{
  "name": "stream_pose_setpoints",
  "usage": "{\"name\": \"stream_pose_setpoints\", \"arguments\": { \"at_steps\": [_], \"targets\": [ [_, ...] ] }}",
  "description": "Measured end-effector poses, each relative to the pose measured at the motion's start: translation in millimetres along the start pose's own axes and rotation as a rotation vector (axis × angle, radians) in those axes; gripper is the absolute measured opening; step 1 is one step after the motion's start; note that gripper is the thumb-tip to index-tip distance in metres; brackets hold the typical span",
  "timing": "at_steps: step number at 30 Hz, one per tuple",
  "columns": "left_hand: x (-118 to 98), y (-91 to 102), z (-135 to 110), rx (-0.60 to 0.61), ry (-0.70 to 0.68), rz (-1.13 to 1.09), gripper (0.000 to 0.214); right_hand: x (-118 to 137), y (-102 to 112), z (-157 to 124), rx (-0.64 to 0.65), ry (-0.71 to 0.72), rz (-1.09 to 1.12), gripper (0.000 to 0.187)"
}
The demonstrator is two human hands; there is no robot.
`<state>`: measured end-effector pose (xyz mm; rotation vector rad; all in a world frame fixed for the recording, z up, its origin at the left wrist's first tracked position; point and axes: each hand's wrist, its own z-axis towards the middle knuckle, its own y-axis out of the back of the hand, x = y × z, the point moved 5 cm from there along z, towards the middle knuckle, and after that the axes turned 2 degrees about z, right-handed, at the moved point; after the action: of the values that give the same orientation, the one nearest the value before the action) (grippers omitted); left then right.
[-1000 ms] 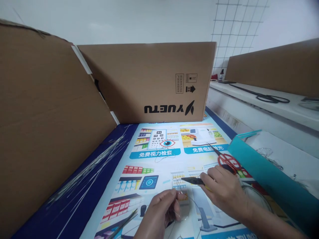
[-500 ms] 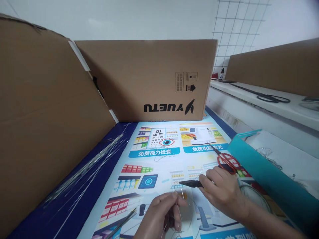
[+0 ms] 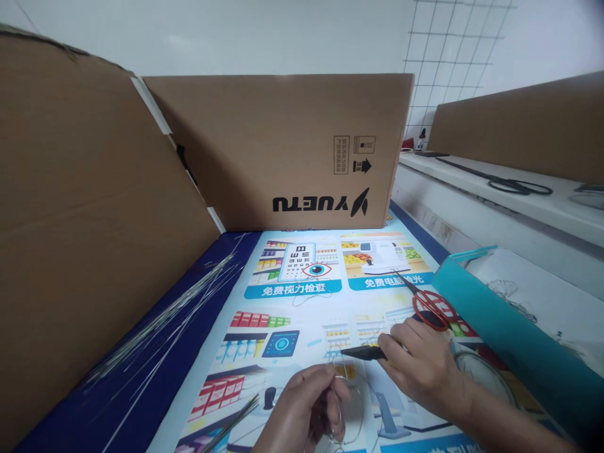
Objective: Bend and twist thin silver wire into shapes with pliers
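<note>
My left hand [image 3: 304,409] is closed in a pinch on a thin wire loop [image 3: 343,402] that curves up and round below my fingers. My right hand [image 3: 422,368] grips dark pointed pliers [image 3: 364,353], whose tip points left and touches the top of the wire loop. Both hands work low over a printed poster mat [image 3: 302,296] at the front of the table.
Red-handled scissors [image 3: 427,306] lie just beyond my right hand. A teal box [image 3: 500,327] with wire pieces stands at the right. A bundle of straight wires [image 3: 165,321] lies at the left. Cardboard panels [image 3: 283,151] wall in the back and left. Black scissors [image 3: 516,185] rest on the right shelf.
The pliers' tip has dropped slightly towards the wire loop. My left hand has turned the loop a little, and it now hangs lower below my fingers.
</note>
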<state>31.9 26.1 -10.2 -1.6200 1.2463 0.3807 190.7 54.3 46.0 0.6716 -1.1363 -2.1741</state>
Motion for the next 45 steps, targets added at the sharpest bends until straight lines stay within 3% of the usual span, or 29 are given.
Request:
{"name": "stream_pose_setpoints", "arguments": {
  "at_steps": [16, 23, 34, 39, 45],
  "targets": [
    [-1, 3.4, 3, 0.010, -0.069, 0.075, 0.033, -4, -11, -2, 0.015, -0.216, 0.242, 0.012],
    [-5, 9.1, 2, -0.090, -0.061, 0.170, 0.028, -4, -18, -4, 0.058, -0.281, 0.315, 0.011],
    [-17, 16.8, 6, -0.155, -0.158, 0.294, 0.022, -7, -21, -8, 0.054, -0.317, 0.352, 0.013],
    [-27, 16.3, 3, -0.191, -0.230, 0.386, 0.019, -1, -18, -5, 0.097, -0.250, 0.405, 0.011],
    [-34, 6.1, -1, -0.101, -0.235, 0.534, 0.022, 3, -22, -5, 0.173, -0.236, 0.478, 0.011]
  ]
}}
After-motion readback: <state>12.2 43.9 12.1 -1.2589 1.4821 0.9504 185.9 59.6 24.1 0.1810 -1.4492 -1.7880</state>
